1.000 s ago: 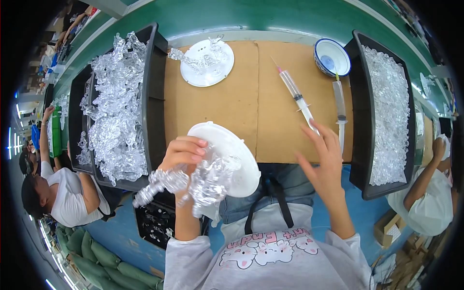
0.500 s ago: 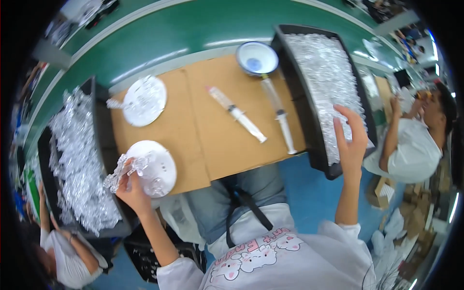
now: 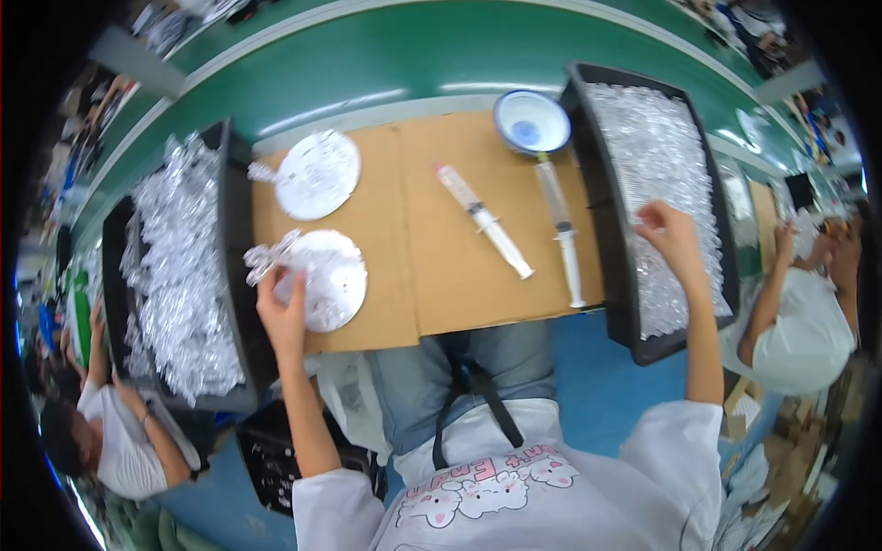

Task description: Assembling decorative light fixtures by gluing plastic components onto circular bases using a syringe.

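My left hand (image 3: 285,314) is closed on a small cluster of clear plastic pieces (image 3: 268,257), held at the left edge of the nearer white round dish (image 3: 347,286). More clear bits lie in that dish. Over the black bin on the right (image 3: 599,197), my right hand (image 3: 678,241) has its fingertips pinched together just above the heap of small clear plastic parts (image 3: 657,138). Whatever sits between those fingertips is too small to make out. Two syringes lie between the hands: one with a pink tip (image 3: 485,220), the other with a yellowish tip (image 3: 560,230).
A second white dish (image 3: 317,176) with clear pieces lies farther back on the cardboard sheet (image 3: 404,257). By the right bin stands a blue-rimmed white bowl (image 3: 531,121). On the left, a black bin (image 3: 237,220) overflows with clear parts (image 3: 184,266). Co-workers sit on both sides.
My right hand's fingers have gone from spread to pinched over the right bin. My left hand still holds the clear pieces by the nearer dish. The whole view has shifted slightly.
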Demonstrator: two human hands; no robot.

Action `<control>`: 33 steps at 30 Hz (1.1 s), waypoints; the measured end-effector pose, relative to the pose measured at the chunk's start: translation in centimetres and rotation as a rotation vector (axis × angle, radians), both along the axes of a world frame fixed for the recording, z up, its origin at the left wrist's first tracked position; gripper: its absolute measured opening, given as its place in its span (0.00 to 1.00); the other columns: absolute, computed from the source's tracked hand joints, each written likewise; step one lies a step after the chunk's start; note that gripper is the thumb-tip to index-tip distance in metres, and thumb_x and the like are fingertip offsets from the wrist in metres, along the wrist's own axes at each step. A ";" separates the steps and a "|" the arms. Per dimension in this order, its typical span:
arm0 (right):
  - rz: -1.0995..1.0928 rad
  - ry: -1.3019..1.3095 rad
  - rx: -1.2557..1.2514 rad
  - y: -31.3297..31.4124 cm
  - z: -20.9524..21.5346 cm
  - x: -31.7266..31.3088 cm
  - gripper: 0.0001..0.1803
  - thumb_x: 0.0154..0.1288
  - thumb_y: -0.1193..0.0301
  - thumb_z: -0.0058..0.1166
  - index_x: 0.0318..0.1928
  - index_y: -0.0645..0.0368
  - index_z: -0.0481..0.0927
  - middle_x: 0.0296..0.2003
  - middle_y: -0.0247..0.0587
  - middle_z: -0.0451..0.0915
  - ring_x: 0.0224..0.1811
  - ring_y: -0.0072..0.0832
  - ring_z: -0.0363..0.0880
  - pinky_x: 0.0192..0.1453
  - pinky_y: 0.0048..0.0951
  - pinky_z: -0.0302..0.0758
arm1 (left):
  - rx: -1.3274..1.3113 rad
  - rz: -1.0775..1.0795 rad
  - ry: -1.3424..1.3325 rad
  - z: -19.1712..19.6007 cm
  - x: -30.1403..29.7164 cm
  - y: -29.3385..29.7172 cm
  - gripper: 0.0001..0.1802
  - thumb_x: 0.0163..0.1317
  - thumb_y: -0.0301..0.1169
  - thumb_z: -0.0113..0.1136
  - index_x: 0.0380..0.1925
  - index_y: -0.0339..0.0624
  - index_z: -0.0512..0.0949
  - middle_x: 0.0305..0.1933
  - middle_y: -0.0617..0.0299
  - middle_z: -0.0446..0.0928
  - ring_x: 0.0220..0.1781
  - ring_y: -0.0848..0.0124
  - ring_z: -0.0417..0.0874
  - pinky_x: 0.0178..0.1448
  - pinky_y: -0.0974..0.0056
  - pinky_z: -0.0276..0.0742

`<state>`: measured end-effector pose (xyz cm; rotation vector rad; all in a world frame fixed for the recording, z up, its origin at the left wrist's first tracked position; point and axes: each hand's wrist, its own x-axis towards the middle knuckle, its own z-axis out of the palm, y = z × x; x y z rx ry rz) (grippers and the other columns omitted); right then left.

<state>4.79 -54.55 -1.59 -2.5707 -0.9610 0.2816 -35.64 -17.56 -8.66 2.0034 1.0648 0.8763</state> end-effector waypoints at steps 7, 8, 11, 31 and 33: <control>-0.181 0.093 0.468 0.4 5.7 -6.8 0.12 0.57 0.78 0.57 0.44 0.62 0.79 0.41 0.35 0.78 0.41 0.20 0.75 0.42 0.20 0.72 | -0.003 0.074 -0.165 3.5 -2.5 -5.1 0.18 0.58 0.23 0.60 0.49 0.33 0.74 0.52 0.55 0.73 0.53 0.65 0.74 0.57 0.64 0.69; -0.144 0.158 0.509 0.8 6.1 -9.0 0.12 0.58 0.78 0.56 0.44 0.63 0.79 0.41 0.36 0.77 0.42 0.21 0.74 0.42 0.21 0.72 | -0.002 0.087 -0.156 4.0 -2.8 -6.0 0.18 0.58 0.23 0.60 0.49 0.33 0.74 0.52 0.55 0.73 0.53 0.65 0.74 0.57 0.64 0.69; 0.149 0.336 0.598 5.8 5.9 -16.4 0.10 0.55 0.82 0.57 0.40 0.64 0.80 0.39 0.39 0.79 0.39 0.23 0.78 0.41 0.22 0.76 | 0.119 0.151 -0.084 5.2 -2.3 -8.1 0.14 0.58 0.20 0.58 0.46 0.32 0.76 0.49 0.54 0.74 0.50 0.67 0.75 0.54 0.65 0.70; 0.289 1.091 0.588 19.1 1.1 -22.9 0.14 0.60 0.79 0.56 0.47 0.64 0.79 0.45 0.42 0.78 0.44 0.26 0.79 0.49 0.26 0.78 | -0.311 -0.086 -0.332 6.8 1.0 -10.4 0.15 0.46 0.15 0.67 0.36 0.35 0.82 0.37 0.56 0.80 0.31 0.74 0.79 0.35 0.73 0.72; 0.303 0.991 0.580 18.8 0.7 -22.9 0.13 0.60 0.79 0.55 0.47 0.64 0.79 0.45 0.41 0.79 0.44 0.25 0.79 0.48 0.26 0.77 | -0.149 -0.074 -0.203 7.2 0.9 -10.5 0.13 0.49 0.15 0.66 0.36 0.34 0.81 0.39 0.57 0.79 0.38 0.71 0.79 0.40 0.69 0.74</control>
